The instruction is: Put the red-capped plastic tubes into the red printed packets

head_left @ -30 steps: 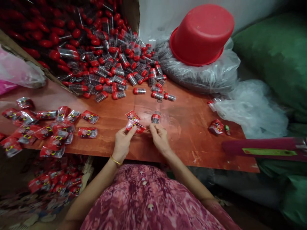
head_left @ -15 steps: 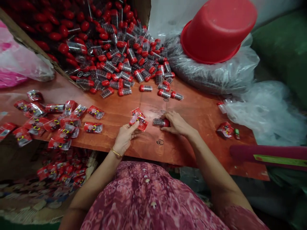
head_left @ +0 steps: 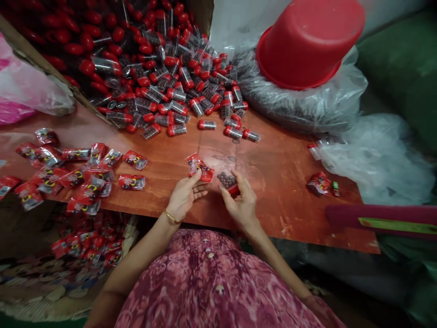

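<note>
My left hand pinches a red printed wrapper sleeve between thumb and fingers, with a second flap of it standing up behind. Just to the right, my right hand is closed around a clear tube with a red cap. Dark round balls show through the tube's clear end, which points toward the wrapper. A small gap lies between tube and wrapper. Several wrapped tubes lie to the left of my hands, in red printed sleeves like this one.
A cardboard box spills many red-capped tubes onto the wooden table. An upturned red tub rests on a filled plastic bag. At right are crumpled clear plastic, a red packet and a purple roll.
My right hand has picked the tube up off the table, turned it and drawn it nearer to me. My left hand keeps the wrapper, shifted slightly right.
</note>
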{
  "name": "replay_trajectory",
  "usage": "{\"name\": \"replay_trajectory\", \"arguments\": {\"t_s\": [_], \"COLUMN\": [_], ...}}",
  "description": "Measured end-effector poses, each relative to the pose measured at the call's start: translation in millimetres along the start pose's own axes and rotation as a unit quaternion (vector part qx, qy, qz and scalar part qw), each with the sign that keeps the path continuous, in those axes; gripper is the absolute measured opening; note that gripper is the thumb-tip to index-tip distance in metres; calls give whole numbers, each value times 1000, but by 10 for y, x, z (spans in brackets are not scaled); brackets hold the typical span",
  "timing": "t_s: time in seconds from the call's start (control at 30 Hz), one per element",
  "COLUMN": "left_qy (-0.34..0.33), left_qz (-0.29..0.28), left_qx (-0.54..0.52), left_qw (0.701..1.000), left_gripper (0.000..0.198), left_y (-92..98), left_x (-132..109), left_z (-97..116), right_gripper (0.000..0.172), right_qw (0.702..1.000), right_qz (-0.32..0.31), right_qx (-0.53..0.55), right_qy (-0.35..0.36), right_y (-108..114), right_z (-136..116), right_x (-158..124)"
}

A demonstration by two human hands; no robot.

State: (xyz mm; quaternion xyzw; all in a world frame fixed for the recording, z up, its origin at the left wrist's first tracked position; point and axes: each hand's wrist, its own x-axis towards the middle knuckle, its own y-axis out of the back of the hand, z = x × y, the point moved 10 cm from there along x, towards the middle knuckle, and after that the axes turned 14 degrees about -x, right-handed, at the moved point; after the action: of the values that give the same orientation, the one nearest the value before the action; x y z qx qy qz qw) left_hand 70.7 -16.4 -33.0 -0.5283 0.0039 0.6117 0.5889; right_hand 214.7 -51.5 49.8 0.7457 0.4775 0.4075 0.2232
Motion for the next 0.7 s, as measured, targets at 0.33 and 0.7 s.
{"name": "replay_trajectory", "arguments": {"t_s": [0.33,0.7], "left_qy": [-24,-92], "left_qz": [20,29], "left_qx": [-13,-29], "left_qw": [999,995], "left_gripper": [29,39], "left_y": [-25,-67], "left_x": [-26,-62], "left_z": [14,59], "right_gripper": [47,44], "right_qw": [997,995], "right_qz": [23,-96], "right_qx": [-54,17], "right_qy": [42,4], "right_y": [6,-245], "right_z": [-134,-89], "right_x": [-4,-88]}}
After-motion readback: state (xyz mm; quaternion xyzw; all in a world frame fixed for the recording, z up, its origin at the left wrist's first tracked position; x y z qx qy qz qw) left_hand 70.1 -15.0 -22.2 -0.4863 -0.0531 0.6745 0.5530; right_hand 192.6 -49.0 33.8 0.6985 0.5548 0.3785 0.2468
